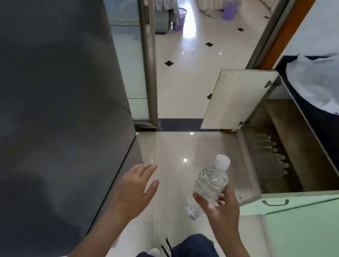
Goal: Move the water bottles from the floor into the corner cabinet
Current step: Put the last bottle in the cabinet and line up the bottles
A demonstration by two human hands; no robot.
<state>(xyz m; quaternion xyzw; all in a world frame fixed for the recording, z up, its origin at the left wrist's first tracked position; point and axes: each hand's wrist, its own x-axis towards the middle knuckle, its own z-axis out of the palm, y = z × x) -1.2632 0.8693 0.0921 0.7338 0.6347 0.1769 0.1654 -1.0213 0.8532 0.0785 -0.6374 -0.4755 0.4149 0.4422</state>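
My right hand (pixel 221 211) grips a clear water bottle (pixel 210 185) with a white cap around its lower half, tilted with the cap pointing up and away. To the bottle's left, my left hand (pixel 136 187) hovers above the floor, empty, with its fingers spread. The corner cabinet (pixel 299 134) stands open at the right, below a dark counter. Several water bottles (pixel 271 150) lie in a row on its floor, dim in the shadow.
The cabinet's white door (pixel 236 98) swings out into the doorway. A pale green door (pixel 298 204) with a handle stands open at the right. A tall grey fridge (pixel 45 87) fills the left. A white plastic bag (pixel 333 84) sits on the counter. Glossy tiled floor (pixel 183 148) lies between.
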